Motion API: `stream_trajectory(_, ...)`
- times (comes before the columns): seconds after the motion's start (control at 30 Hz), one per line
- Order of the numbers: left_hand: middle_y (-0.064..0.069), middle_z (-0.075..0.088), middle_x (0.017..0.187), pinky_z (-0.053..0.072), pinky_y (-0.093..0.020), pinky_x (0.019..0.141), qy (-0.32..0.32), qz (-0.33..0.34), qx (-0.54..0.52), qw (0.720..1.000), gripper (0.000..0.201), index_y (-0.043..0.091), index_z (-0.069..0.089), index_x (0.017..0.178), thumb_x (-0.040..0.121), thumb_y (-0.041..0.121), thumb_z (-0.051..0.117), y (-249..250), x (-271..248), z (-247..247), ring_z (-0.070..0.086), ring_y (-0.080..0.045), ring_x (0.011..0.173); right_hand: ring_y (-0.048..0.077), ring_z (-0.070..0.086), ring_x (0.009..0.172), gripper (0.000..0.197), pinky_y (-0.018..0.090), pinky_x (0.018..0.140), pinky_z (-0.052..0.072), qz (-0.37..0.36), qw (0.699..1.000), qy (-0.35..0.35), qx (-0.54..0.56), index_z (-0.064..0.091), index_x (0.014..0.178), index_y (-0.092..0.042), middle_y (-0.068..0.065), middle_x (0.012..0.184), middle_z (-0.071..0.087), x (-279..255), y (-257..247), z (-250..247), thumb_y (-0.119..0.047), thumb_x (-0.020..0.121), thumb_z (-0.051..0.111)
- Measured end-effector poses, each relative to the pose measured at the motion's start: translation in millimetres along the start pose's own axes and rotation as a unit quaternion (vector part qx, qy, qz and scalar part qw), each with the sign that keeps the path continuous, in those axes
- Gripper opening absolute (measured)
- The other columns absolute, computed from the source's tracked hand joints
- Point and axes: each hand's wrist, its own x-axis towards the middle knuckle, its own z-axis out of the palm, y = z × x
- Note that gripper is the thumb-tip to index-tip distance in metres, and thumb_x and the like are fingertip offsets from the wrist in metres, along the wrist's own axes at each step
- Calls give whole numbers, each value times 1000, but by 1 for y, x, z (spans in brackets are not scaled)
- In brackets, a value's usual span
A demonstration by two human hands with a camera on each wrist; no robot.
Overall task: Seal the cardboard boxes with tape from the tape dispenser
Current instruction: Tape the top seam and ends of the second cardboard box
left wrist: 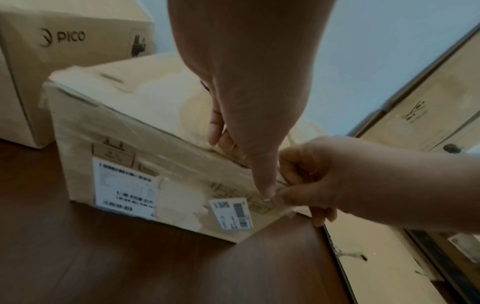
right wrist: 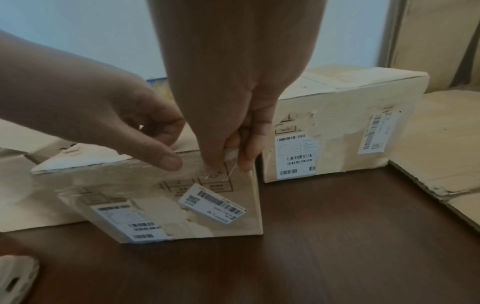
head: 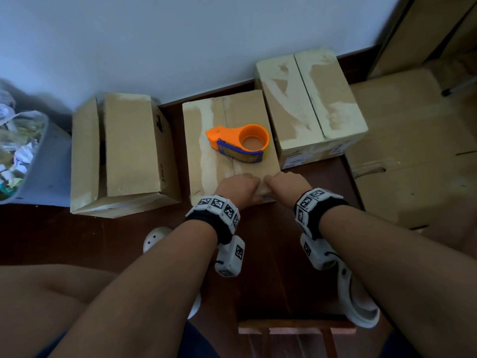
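The middle cardboard box (head: 206, 151) stands on the dark floor, with the orange tape dispenser (head: 240, 143) lying on its top. Both hands are at its near top edge. My left hand (head: 237, 187) straddles that edge: curled fingers on top, thumb (left wrist: 267, 189) pressed down on the front face (left wrist: 130, 144). Beside it my right hand (head: 284, 184) pinches a clear strip of tape (right wrist: 231, 155) between thumb and finger (right wrist: 228, 164), against the box's front (right wrist: 233, 216) near the right corner. The left thumb (right wrist: 168, 162) lies just left of it.
A left box (head: 121, 151) has one top flap ajar. A right box (head: 309, 104) stands closed against the wall. Flattened cardboard (head: 413, 151) covers the floor at right, a grey bin of waste (head: 25, 156) is far left, and a wooden stool (head: 296, 329) stands near me.
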Motion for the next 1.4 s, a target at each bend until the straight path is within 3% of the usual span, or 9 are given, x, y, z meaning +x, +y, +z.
stream_trajectory(0.17,-12,50,116,47,-42,78,9,-6,8,1000,44,11,47,121,93,45,50,4,9,16,56,-32,104,36,59,102,27,41,77,45,-10,997,-3,73,46,117,-16,12,113,58,-1,8,7,-25,93,52)
stream_trajectory(0.27,-12,50,117,50,-43,78,6,14,10,1000,43,12,45,122,94,45,48,-1,12,18,57,-33,103,32,60,94,16,34,71,43,-15,985,5,173,47,95,-18,9,99,61,-8,18,5,-29,89,58)
stream_trajectory(0.43,-11,51,120,48,-43,86,-20,22,-13,999,41,13,46,125,95,41,50,-6,17,13,55,-32,107,31,60,84,31,37,74,46,178,903,134,367,54,85,-10,13,87,64,-21,50,12,-34,100,41)
stream_trajectory(0.67,-10,54,107,42,-37,81,-10,36,-36,999,30,11,51,102,90,36,60,-6,17,10,54,-28,99,27,66,70,45,37,75,51,149,900,6,409,59,88,-6,9,78,64,-28,45,27,-38,103,30)
stream_trajectory(0.83,-8,53,101,40,-36,77,-5,41,-50,998,24,15,47,94,87,30,63,-9,16,14,54,-27,94,34,59,103,44,39,85,45,139,935,-30,326,57,117,-10,16,110,62,-9,31,31,-40,103,28)
stream_trajectory(1.03,-8,52,99,34,-32,70,5,49,-59,997,26,20,39,87,86,28,64,-11,17,18,53,-27,89,34,61,101,54,40,85,45,136,928,-80,336,52,110,-5,19,108,63,2,29,36,-53,100,29)
stream_trajectory(1.13,-4,50,95,34,-31,68,7,49,-61,997,27,19,38,85,85,29,64,-12,19,20,53,-25,86,23,67,72,57,33,71,51,150,869,-110,459,50,100,-9,12,91,68,-2,33,43,-63,95,33)
stream_trajectory(1.3,3,42,87,33,-30,66,10,46,-75,996,28,19,38,80,83,27,65,-15,19,22,52,-24,83,28,65,65,79,27,54,45,301,641,-102,699,59,74,0,13,57,67,-20,36,42,-60,98,13)
stream_trajectory(1.4,1,44,87,34,-30,66,16,46,-76,996,28,19,39,80,82,27,65,-14,19,22,54,-25,83,26,64,70,78,26,54,46,268,553,-162,772,60,82,3,15,69,67,-15,22,33,-55,101,13)
